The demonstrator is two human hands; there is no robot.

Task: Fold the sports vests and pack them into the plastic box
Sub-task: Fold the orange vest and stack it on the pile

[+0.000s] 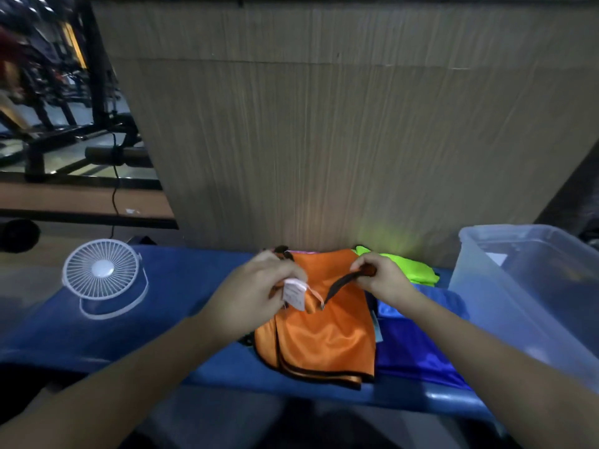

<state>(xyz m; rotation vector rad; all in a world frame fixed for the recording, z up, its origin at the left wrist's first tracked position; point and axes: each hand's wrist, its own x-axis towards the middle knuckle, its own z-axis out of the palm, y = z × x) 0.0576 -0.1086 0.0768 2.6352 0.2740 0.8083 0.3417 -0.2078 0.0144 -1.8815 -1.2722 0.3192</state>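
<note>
An orange sports vest [327,338] with black trim lies on the blue bench [129,322] in front of me. My left hand [259,286] pinches its left shoulder strap, where a pink-white tag hangs. My right hand [382,277] grips the right black-edged strap and lifts it a little. A blue vest [411,348] lies flat to the right of the orange one, partly under it. A neon green vest [411,267] is bunched against the wall behind my right hand. The clear plastic box [505,299] stands open at the right end of the bench.
A small white desk fan [103,277] stands on the bench's left part, its cable running up behind. A wood-grain wall panel [324,140] rises right behind the bench. Gym equipment shows at the far left.
</note>
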